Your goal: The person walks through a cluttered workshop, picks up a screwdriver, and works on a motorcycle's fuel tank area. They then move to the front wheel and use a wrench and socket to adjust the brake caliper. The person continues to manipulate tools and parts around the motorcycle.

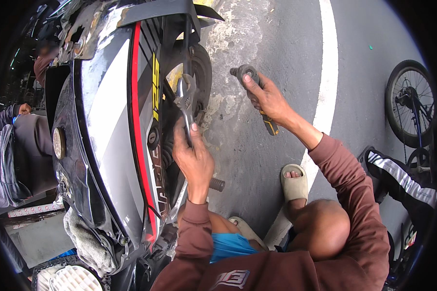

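Note:
My left hand (195, 157) is closed around a shiny metal wrench (187, 107), whose jaw end points away from me beside the motorcycle (116, 131). The wrench overlaps the bike's side near the rear wheel (202, 72); whether it touches a bolt I cannot tell. Out over the pavement, my right hand (272, 99) grips a ratchet wrench (270, 125) with a black and yellow handle. The ratchet's round head and dark socket stick out past my thumb, apart from the bike. A ribbed foot peg (217, 184) juts out next to my left wrist.
A white line (327, 72) runs along the grey road. At the right stand a bicycle wheel (411, 104) and another person's striped trouser leg (403, 177). Beyond the motorcycle sits another person (22, 145). A grey cloth (87, 242) lies by the bike's near end.

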A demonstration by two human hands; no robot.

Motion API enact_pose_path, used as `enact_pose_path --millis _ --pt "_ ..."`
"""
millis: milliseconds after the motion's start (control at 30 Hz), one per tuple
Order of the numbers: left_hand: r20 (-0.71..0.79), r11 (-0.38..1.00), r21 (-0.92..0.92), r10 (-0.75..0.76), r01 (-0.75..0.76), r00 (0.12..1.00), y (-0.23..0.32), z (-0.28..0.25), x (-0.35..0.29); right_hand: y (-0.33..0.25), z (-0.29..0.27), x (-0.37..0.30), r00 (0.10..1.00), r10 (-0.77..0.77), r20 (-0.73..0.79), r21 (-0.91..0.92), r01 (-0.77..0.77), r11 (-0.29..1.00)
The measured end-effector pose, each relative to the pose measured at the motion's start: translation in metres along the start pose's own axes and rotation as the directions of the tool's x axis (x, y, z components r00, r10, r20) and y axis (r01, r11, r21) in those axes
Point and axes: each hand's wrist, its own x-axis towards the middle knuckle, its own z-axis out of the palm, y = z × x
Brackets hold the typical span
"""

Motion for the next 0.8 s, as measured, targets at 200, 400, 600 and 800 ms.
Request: enact_pose_path --millis 200,400,600,800 --pt "-0.117 0.985 0.168 -0.011 0.03 0.993 -0.013 0.004 0.017 -0.007 0.02 0.023 0.985 -0.167 -0.046 0.175 0.173 0.969" --pt "-0.091 0.983 0.183 -0.004 0.021 0.996 -0.034 0.009 0.04 -0.016 0.025 0.023 0.972 -0.228 0.054 0.543 0.163 0.824" --pt "-0.032 0.966 -0.156 -0.212 0.205 0.977 -0.038 0.015 0.053 -0.003 0.022 0.025 0.98 -0.178 0.086 0.638 0.083 0.766" --pt "-0.032 0.935 -0.237 -0.281 0.265 0.959 -0.025 0.022 0.059 0.014 0.019 0.024 0.985 -0.155 0.075 0.583 0.083 0.808"
